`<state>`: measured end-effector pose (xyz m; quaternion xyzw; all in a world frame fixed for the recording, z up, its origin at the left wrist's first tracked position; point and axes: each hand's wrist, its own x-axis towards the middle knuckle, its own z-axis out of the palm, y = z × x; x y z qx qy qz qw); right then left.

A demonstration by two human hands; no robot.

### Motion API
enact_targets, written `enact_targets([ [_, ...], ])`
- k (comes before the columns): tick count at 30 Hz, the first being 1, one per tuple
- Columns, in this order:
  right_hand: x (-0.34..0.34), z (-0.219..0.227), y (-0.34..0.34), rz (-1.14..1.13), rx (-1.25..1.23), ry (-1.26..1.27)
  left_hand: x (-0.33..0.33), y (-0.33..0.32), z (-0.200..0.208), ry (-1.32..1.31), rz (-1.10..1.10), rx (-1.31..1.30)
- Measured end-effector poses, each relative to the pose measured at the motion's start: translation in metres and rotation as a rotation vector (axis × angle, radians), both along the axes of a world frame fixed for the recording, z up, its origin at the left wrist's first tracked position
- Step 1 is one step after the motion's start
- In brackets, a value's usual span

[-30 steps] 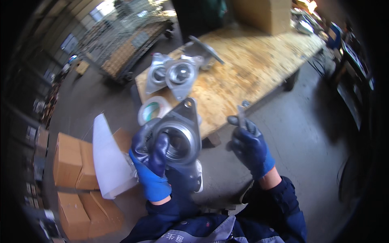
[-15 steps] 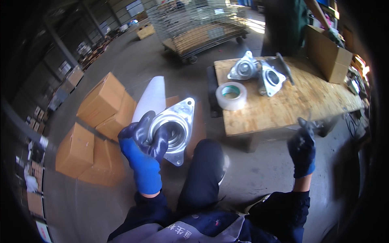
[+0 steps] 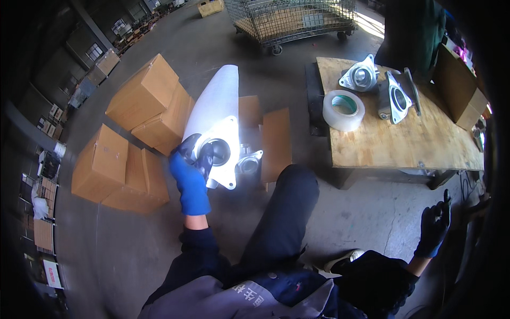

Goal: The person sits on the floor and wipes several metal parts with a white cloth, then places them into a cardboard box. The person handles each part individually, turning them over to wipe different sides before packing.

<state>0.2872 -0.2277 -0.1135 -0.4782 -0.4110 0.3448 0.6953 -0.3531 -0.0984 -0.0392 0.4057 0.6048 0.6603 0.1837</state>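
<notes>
Holding metal flange (image 3: 226, 169), open carton (image 3: 277, 144), metal part (image 3: 248, 165) inside

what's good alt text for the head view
A gloved left hand grips a shiny flanged metal part near an open cardboard box. The right hand is out to the right; a wooden table ahead bears a tape roll and similar parts.

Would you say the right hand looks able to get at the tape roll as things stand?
Probably yes: from the right hand, the way to the tape roll crosses mostly bare tabletop, and the metal housings behind and beside it leave its near side free.
</notes>
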Motion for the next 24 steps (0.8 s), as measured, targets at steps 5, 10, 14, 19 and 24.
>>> enact_targets([
  [5,0.006,-0.004,-0.001,-0.005,0.021,0.237,-0.025,0.033,-0.049,-0.069,-0.019,0.002],
  [10,-0.018,0.005,0.001,-0.169,-0.087,0.224,-0.018,0.065,-0.073,-0.248,-0.1,-0.147],
  [14,-0.01,0.002,0.009,0.081,-0.059,0.296,-0.018,0.103,-0.119,-0.1,-0.225,-0.36],
  [19,-0.019,0.011,0.006,-0.021,-0.112,0.276,-0.03,0.149,-0.161,0.117,-0.208,-0.504],
  [24,-0.017,0.007,-0.008,-0.173,-0.206,-0.103,-0.101,0.173,-0.179,0.277,-0.004,-0.422],
])
